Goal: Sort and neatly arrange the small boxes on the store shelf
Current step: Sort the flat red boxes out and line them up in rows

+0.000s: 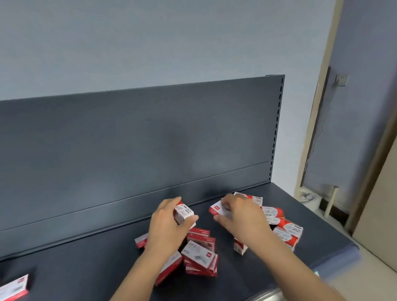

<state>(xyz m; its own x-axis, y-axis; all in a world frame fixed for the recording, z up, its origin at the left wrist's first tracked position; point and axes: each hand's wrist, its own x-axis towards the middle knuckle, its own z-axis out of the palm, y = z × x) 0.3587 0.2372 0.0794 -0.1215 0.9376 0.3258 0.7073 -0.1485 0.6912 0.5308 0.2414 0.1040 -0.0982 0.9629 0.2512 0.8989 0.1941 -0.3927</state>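
Small red-and-white boxes lie jumbled on the dark grey shelf [89, 278]. My left hand [167, 223] grips one white-sided box [184, 212], lifted above a loose stack of boxes [199, 254]. My right hand [240, 215] holds another small box [216, 208] by its edge, just left of a cluster of boxes [287, 232] lying at the shelf's right side. One box [141, 240] peeks out behind my left wrist. My forearms hide parts of both piles.
A longer red-and-white box [10, 291] lies at the shelf's left front. The shelf's upright back panel [123, 142] rises behind the piles. The front edge strip [336, 258] runs to the right end. A doorway and wall [363, 118] stand to the right.
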